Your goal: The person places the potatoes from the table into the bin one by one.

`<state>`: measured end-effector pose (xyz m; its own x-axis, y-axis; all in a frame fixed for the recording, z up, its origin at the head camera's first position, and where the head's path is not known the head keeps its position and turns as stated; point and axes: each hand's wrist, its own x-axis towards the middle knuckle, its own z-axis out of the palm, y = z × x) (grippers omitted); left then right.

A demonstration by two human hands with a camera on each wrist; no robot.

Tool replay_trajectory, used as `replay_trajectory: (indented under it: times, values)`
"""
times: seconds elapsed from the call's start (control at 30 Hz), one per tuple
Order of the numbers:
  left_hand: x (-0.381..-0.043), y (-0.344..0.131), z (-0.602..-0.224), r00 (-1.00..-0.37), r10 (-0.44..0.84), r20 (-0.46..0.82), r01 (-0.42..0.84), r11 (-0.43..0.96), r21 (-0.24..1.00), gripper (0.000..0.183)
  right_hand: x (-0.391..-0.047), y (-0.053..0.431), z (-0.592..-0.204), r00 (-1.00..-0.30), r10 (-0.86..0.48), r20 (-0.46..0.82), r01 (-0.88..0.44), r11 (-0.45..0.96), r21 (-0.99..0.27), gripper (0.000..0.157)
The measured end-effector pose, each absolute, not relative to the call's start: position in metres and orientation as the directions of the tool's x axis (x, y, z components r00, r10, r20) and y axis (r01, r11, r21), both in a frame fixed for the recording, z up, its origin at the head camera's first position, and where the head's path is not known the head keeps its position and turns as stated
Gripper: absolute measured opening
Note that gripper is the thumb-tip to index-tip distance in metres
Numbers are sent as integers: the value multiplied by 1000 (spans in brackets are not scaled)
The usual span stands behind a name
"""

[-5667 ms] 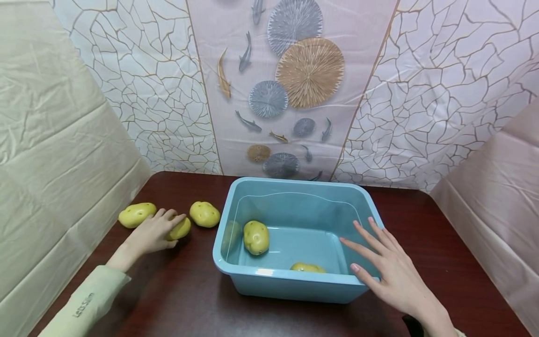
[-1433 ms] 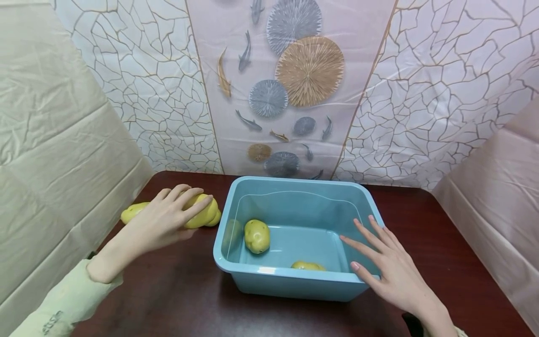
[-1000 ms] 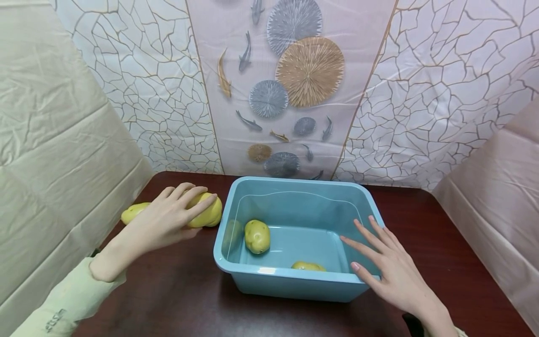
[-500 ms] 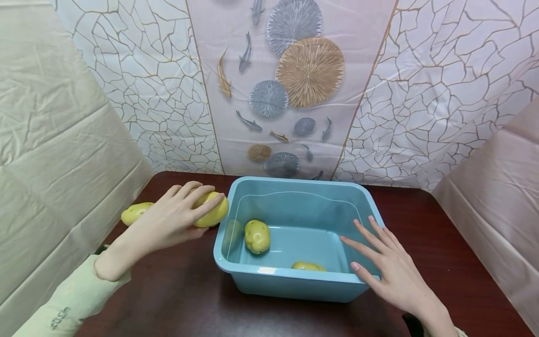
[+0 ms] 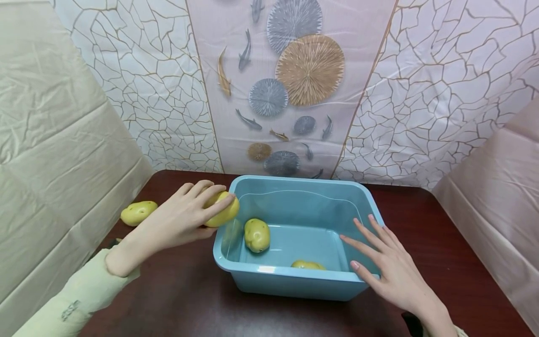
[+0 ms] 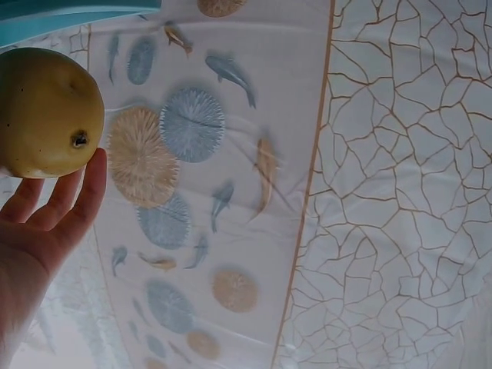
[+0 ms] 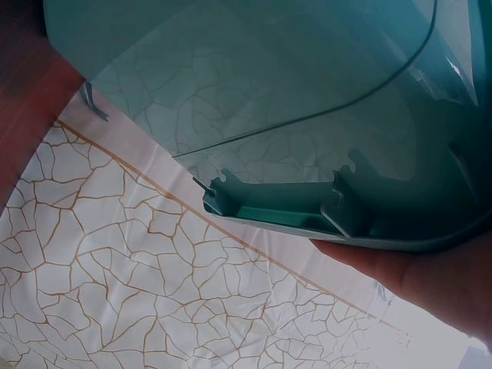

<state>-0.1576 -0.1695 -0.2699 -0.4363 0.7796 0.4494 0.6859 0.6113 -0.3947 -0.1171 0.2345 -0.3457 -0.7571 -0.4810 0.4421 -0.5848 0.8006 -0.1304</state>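
Observation:
My left hand (image 5: 181, 215) grips a yellow potato (image 5: 225, 213) by the left rim of a light blue plastic tub (image 5: 294, 276), the potato overlapping the rim in the head view. The left wrist view shows this potato (image 6: 50, 111), with a dark spot, against the fingertips (image 6: 91, 173). Inside the tub lie a second potato (image 5: 257, 235) on the left and another (image 5: 308, 265), partly hidden by the front wall. My right hand (image 5: 389, 264), fingers straight and spread, rests at the tub's front right corner. In the right wrist view that hand (image 7: 430, 277) touches the tub (image 7: 231, 92).
One more potato (image 5: 138, 213) lies on the dark red-brown table (image 5: 181, 285) at the far left, behind the left forearm. A patterned cloth (image 5: 307, 140) hangs behind the table. Pale cloth walls (image 5: 50, 140) stand at both sides.
My left hand has moved right with the potato, from the table to the tub's left rim. A potato seen beside the tub earlier is out of sight now. The right hand has stayed put.

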Motion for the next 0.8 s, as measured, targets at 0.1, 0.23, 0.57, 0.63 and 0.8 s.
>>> replay_trajectory:
  times: [0.1, 0.23, 0.57, 0.63, 0.8]
  values:
    - [-158, -166, -269, -435, 782, 448, 688, 609, -396, 64, -117, 234, -346, -756, -482, 443, -586, 800, -130, 47]
    - [-159, -163, -269, -416, 790, 450, 689, 597, -411, 63, -117, 234, -346, -756, -482, 443, -587, 799, -133, 47]
    - [-160, -151, -269, -394, 823, 410, 692, 559, -457, 72, -117, 235, -346, -757, -479, 445, -587, 798, -140, 49]
    - [-160, -149, -269, -393, 826, 405, 695, 555, -458, 73, -117, 235, -346, -757, -478, 445, -586, 798, -141, 49]
    - [-161, -143, -269, -387, 831, 399, 700, 547, -459, 74, -118, 235, -346, -755, -480, 447, -588, 797, -139, 49]
